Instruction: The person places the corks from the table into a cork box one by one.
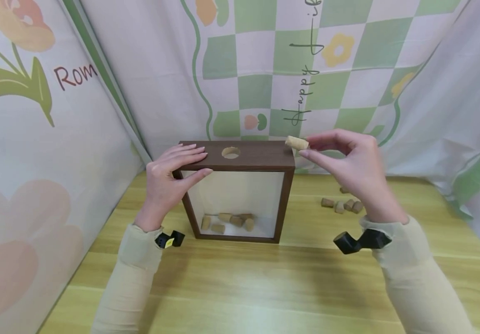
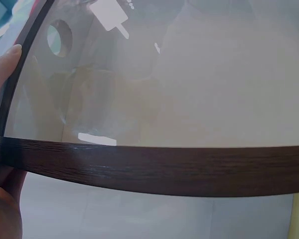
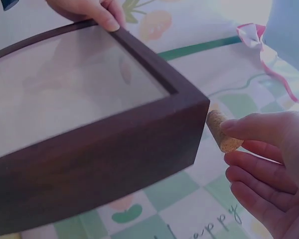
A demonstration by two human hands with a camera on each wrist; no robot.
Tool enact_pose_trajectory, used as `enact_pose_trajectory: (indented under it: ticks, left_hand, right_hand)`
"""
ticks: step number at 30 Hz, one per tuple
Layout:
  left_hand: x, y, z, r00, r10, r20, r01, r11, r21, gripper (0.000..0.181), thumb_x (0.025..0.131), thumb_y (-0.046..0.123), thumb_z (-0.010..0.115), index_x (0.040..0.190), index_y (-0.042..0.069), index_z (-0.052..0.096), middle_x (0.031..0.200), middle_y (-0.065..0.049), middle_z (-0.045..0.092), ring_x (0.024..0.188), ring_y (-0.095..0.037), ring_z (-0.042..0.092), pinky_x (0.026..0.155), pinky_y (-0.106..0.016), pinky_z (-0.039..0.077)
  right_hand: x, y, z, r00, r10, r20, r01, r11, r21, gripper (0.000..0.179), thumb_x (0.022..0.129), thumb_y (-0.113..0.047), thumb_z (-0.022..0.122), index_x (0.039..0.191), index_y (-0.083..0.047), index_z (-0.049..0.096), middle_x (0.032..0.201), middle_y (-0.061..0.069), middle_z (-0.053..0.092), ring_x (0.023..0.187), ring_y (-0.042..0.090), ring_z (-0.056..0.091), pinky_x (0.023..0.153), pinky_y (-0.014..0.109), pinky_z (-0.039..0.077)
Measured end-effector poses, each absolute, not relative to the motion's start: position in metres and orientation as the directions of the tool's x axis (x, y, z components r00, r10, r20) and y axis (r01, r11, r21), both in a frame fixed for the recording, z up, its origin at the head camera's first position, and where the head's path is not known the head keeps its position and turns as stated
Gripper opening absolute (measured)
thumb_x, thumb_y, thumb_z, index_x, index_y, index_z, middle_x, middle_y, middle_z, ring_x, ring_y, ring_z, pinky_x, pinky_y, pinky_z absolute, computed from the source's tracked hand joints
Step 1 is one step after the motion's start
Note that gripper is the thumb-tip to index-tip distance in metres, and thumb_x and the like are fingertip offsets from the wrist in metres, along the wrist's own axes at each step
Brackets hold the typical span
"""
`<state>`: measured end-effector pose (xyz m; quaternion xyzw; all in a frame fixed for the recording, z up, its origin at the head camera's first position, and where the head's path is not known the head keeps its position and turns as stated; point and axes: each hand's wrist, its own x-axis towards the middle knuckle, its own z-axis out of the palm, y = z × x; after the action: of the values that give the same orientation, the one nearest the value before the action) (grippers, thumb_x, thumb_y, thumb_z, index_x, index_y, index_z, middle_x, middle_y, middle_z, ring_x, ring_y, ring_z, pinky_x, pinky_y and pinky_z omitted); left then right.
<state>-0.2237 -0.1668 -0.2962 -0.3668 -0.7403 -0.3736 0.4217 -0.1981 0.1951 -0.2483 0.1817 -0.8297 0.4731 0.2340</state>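
Observation:
A tall wooden-framed box (image 1: 287,199) with a clear front and a round hole (image 1: 231,153) in its top stands upright on the table. My left hand (image 1: 169,178) rests on its top left corner, fingers extended along the top and thumb at the front edge. At the right end of the top, my right hand (image 1: 354,160) pinches a cork (image 1: 297,143) between thumb and fingers. The right wrist view shows this cork (image 3: 222,132) beside the box's corner; whether they touch, I cannot tell. Several corks (image 1: 236,221) lie inside on the box's floor.
More loose corks (image 1: 339,207) lie on the wood-grain table (image 1: 240,287) to the right of the box, partly behind my right forearm. A printed curtain (image 1: 256,60) hangs close behind the box, and another patterned cloth (image 1: 35,185) hangs along the left side.

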Motion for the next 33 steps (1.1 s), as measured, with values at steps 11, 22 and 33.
enact_pose_trajectory:
  ticks: [11,22,33]
  left_hand:
    - [-0.224,-0.168,-0.297,-0.388,0.224,0.894,0.850,0.462,0.253,0.036,0.076,0.009,0.091,0.110,0.005,0.080,0.112,-0.006,0.075,0.113,-0.026,0.068,0.109,-0.041,0.045]
    - [-0.224,-0.168,-0.297,-0.395,0.234,0.888,0.846,0.469,0.253,0.037,0.077,0.010,0.091,0.112,0.006,0.080,0.114,-0.005,0.075,0.114,-0.025,0.067,0.110,-0.040,0.044]
    - [-0.223,-0.167,-0.297,-0.409,0.218,0.886,0.842,0.464,0.275,0.038,0.075,0.010,0.092,0.111,0.007,0.080,0.114,-0.004,0.075,0.114,-0.024,0.067,0.110,-0.041,0.044]
  right_hand:
    - [-0.203,0.156,-0.229,-0.777,-0.188,0.601,-0.619,0.407,-0.672,0.022,0.083,-0.019,0.088,0.104,-0.014,0.080,0.100,-0.001,0.076,0.089,0.013,0.070,0.080,0.022,0.052]
    - [-0.217,0.129,-0.215,-0.716,-0.330,0.616,-0.698,0.367,-0.615,0.020,0.087,-0.021,0.085,0.106,-0.014,0.081,0.101,-0.006,0.076,0.090,0.010,0.071,0.082,0.026,0.058]
    - [-0.229,0.109,-0.208,-0.706,-0.406,0.580,-0.708,0.419,-0.569,0.020,0.088,-0.022,0.084,0.106,-0.013,0.082,0.103,-0.004,0.075,0.091,0.007,0.069,0.083,0.026,0.057]
